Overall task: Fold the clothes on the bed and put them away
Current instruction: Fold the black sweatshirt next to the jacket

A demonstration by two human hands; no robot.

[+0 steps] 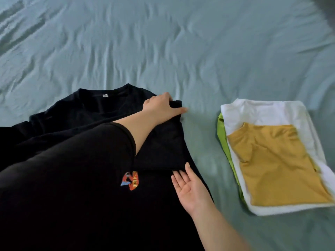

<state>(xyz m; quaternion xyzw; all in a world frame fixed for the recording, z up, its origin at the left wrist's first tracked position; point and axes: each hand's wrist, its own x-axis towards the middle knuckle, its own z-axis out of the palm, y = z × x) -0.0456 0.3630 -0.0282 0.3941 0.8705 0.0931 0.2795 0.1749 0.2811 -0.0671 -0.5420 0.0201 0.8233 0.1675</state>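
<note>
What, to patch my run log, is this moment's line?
folding; left hand grips black shirt sleeve; right hand open, palm up, at shirt; folded stack beside, on bed

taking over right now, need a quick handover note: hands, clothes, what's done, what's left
Left hand grips the folded-in sleeve of the black t-shirt. Right hand is open, palm up, at the shirt's right edge.
The shirt lies on the bed sheet, only partly folded.
Done: mustard top, white piece and green piece are folded and stacked at right.
Left: finish the black shirt, then put everything away.
</note>
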